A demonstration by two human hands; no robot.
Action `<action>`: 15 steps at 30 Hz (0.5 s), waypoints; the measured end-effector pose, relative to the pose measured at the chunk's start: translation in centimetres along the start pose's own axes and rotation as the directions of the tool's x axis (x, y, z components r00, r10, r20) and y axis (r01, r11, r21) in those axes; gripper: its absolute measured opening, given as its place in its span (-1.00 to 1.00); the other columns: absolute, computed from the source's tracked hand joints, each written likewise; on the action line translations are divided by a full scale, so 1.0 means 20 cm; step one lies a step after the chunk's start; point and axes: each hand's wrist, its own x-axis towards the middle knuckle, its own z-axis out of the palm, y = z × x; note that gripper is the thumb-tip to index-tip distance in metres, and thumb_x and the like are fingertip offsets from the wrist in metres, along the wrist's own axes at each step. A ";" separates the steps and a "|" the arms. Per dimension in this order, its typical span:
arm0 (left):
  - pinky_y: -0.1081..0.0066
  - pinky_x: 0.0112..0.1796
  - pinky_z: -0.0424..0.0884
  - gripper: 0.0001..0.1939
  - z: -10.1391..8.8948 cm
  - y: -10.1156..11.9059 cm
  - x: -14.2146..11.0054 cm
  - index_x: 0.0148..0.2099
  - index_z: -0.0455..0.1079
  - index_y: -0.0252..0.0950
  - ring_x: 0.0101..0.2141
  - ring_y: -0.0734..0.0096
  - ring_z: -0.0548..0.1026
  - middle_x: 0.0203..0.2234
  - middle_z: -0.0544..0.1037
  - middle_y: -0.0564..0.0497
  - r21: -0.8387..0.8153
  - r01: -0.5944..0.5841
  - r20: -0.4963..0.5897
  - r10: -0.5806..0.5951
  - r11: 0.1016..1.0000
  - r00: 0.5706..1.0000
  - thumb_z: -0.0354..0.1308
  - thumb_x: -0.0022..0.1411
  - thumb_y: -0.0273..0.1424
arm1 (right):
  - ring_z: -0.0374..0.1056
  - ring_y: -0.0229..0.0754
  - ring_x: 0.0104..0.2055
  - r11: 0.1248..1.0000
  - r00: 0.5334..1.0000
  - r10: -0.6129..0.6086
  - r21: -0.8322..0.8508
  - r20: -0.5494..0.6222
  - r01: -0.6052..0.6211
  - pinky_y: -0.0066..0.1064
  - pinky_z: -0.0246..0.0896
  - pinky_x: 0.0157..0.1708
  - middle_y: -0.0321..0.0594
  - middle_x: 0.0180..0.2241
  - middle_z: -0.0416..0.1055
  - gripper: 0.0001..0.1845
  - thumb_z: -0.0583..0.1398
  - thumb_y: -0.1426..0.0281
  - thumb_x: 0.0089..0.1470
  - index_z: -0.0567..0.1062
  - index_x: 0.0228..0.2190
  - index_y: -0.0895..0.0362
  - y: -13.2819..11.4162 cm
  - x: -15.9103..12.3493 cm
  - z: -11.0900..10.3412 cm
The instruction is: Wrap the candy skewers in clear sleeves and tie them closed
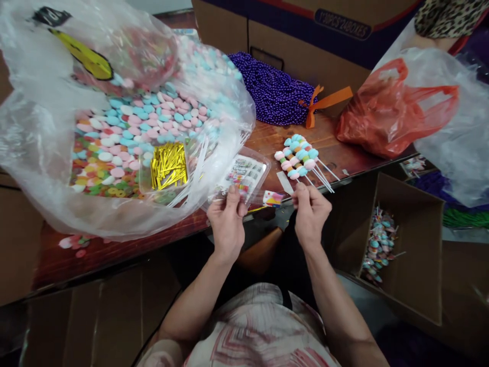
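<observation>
My left hand (228, 221) pinches a small clear plastic wrapper with a colourful printed patch (272, 199) at its right end. My right hand (311, 211) is closed, thumb against fingers, at a short white strip (284, 182) that sticks up to its left. Just beyond that hand lie several candy skewers (296, 157), pastel pieces threaded on white sticks. Behind my left hand rests a clear tray (263, 162) with printed wrappers (244, 173) in it.
Left, a large clear bag (126, 224) spreads under loose candies (153, 114), a box of gold ties (169, 165) and white sticks (196, 171). Purple beads (273, 89) and a red bag (393, 112) lie behind. Lower right, a carton (412, 265) holds wrapped skewers (378, 244). Another person's sleeve (446, 18) shows.
</observation>
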 end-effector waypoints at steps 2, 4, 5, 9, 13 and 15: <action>0.61 -0.63 0.17 -0.55 0.00 0.04 0.04 -0.49 0.38 -0.32 -0.66 0.75 0.21 -0.60 0.39 0.19 -0.047 0.046 -0.011 -0.047 0.998 0.999 0.57 -0.19 -0.22 | 0.28 -0.20 -0.39 0.957 0.987 -0.157 -0.253 -0.026 0.145 -0.34 0.18 -0.28 -0.25 -0.45 0.43 -0.69 0.17 0.19 0.25 0.49 -0.44 0.11 0.06 0.08 -0.04; 0.62 -0.63 0.19 -0.52 -0.01 0.06 0.08 -0.49 0.37 -0.33 -0.67 0.75 0.23 -0.62 0.39 0.20 -0.085 0.080 -0.017 -0.082 0.993 0.997 0.60 -0.27 -0.23 | 0.30 -0.10 -0.29 0.828 0.966 -0.258 -0.511 0.017 0.230 -0.25 0.16 -0.18 -0.15 -0.34 0.48 -0.80 0.19 0.25 0.21 0.52 -0.35 0.11 0.13 0.14 -0.07; 0.62 -0.64 0.19 -0.51 -0.02 0.07 0.09 -0.49 0.37 -0.33 -0.67 0.75 0.24 -0.62 0.40 0.20 -0.100 0.095 -0.021 -0.097 0.990 0.995 0.61 -0.30 -0.24 | 0.29 -0.06 -0.25 0.757 0.960 -0.277 -0.604 0.050 0.249 -0.22 0.13 -0.15 -0.10 -0.31 0.49 -0.82 0.20 0.27 0.19 0.53 -0.32 0.12 0.17 0.16 -0.08; 0.63 -0.63 0.20 -0.54 -0.03 0.09 0.12 -0.44 0.38 -0.33 -0.67 0.74 0.29 -0.59 0.45 0.20 -0.128 0.157 -0.042 -0.163 0.979 0.986 0.60 -0.25 -0.31 | 0.27 0.00 -0.23 0.611 0.951 -0.283 -0.740 0.127 0.280 -0.18 0.07 -0.16 -0.06 -0.33 0.48 -0.82 0.17 0.33 0.22 0.53 -0.36 0.12 0.27 0.19 -0.05; 0.64 -0.63 0.23 -0.58 -0.03 0.10 0.13 -0.40 0.40 -0.33 -0.65 0.71 0.35 -0.59 0.47 0.17 -0.116 0.224 -0.058 -0.232 0.968 0.971 0.58 -0.18 -0.33 | 0.30 -0.07 -0.27 0.724 0.939 -0.342 -0.630 0.025 0.280 -0.22 0.10 -0.19 -0.11 -0.36 0.47 -0.77 0.12 0.38 0.25 0.49 -0.42 0.11 0.26 0.18 -0.04; 0.65 -0.63 0.23 -0.57 -0.03 0.10 0.14 -0.39 0.39 -0.33 -0.65 0.70 0.36 -0.60 0.47 0.17 -0.120 0.241 -0.060 -0.249 0.963 0.966 0.58 -0.18 -0.33 | 0.33 -0.11 -0.29 0.819 0.934 -0.354 -0.497 -0.042 0.288 -0.25 0.15 -0.21 -0.16 -0.38 0.46 -0.81 0.15 0.38 0.23 0.49 -0.42 0.12 0.23 0.16 -0.06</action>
